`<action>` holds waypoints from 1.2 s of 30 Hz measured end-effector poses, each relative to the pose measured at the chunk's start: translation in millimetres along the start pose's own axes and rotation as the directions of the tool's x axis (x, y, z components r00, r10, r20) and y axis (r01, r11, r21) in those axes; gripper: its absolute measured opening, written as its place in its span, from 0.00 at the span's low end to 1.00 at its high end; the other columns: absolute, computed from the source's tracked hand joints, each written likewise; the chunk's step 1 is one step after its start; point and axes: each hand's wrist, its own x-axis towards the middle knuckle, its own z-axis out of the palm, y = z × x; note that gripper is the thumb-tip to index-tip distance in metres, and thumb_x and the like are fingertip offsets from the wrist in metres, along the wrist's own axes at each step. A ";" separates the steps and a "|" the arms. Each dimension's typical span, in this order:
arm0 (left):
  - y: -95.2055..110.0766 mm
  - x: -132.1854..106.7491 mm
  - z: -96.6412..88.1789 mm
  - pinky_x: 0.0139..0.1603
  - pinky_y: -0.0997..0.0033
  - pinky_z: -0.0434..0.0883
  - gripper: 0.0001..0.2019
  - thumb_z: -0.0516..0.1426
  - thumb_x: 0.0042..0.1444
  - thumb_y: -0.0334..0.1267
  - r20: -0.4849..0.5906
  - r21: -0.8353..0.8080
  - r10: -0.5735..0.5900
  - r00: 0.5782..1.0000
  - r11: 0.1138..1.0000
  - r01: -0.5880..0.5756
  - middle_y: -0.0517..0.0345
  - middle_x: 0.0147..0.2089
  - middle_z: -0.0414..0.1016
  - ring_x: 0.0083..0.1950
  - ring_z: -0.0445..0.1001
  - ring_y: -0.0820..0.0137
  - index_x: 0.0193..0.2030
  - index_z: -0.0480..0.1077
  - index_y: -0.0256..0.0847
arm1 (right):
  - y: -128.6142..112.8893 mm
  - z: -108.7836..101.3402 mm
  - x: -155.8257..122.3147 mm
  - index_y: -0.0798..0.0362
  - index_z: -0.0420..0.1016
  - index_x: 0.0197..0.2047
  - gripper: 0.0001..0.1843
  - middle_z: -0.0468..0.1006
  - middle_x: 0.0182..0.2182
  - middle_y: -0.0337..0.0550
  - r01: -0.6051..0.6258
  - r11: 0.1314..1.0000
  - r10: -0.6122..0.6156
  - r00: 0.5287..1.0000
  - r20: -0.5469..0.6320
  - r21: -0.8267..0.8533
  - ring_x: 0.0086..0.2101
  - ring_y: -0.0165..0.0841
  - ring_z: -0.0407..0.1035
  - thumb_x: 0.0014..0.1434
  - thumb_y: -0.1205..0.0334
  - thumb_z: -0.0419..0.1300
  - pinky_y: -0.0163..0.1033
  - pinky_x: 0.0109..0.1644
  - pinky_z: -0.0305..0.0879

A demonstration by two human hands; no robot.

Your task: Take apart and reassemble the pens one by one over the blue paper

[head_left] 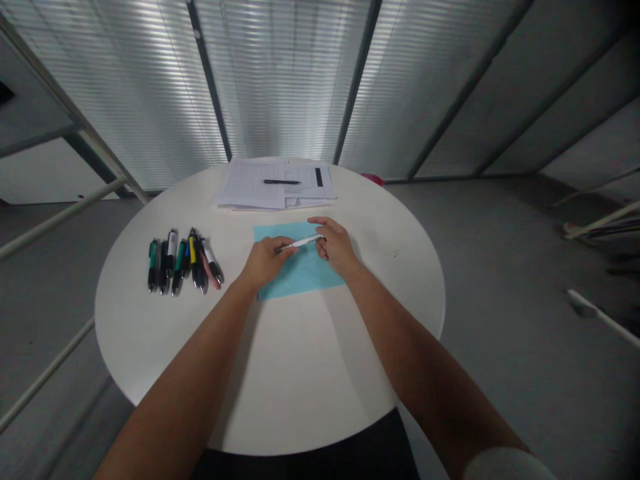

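Observation:
A white pen (303,242) lies roughly level between my two hands, above a light blue sheet (305,275) on the round table. My left hand (269,259) pinches its darker left end between thumb and fingers. At the other end, my right hand (336,245) has its thumb and curled fingers closed on the pen, with the index finger reaching out past it. The pen's tips are partly covered by my fingers.
Several pens (181,261) in green, black, white and yellow lie in a group on the left of the white round table (295,380). Stacked papers (255,185) with a black pen (281,182) on top lie at the back. White metal rails (60,212) stand at left.

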 end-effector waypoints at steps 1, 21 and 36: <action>-0.4 0.1 0.2 0.46 0.67 0.67 0.18 0.57 0.60 0.51 -0.002 0.003 0.002 1.000 1.000 -0.002 0.54 0.42 0.82 0.42 0.75 0.64 0.47 0.80 0.43 | -0.1 0.4 -0.1 0.51 0.74 0.44 0.16 0.54 0.09 0.22 0.004 1.000 -0.004 1.000 -0.011 -0.003 0.10 0.23 0.48 0.53 0.56 0.59 0.31 0.14 0.40; 1.2 1.1 -0.5 0.43 0.69 0.68 0.20 0.54 0.60 0.52 0.027 -0.022 0.005 1.000 1.000 -0.004 0.56 0.37 0.80 0.39 0.74 0.66 0.45 0.79 0.39 | 3.8 1.4 1.7 0.50 0.63 0.27 0.23 0.69 0.17 0.30 0.021 0.998 -0.020 1.000 0.011 -0.060 0.14 0.22 0.61 0.51 0.42 0.66 0.30 0.17 0.51; 1.7 0.9 0.1 0.41 0.70 0.67 0.19 0.56 0.59 0.51 -0.002 -0.034 0.002 1.000 0.999 -0.002 0.56 0.37 0.81 0.36 0.73 0.68 0.44 0.79 0.40 | -0.7 -0.5 0.4 0.51 0.70 0.34 0.09 0.68 0.16 0.29 -0.026 0.994 0.019 0.997 0.073 0.102 0.15 0.24 0.60 0.49 0.57 0.60 0.31 0.18 0.51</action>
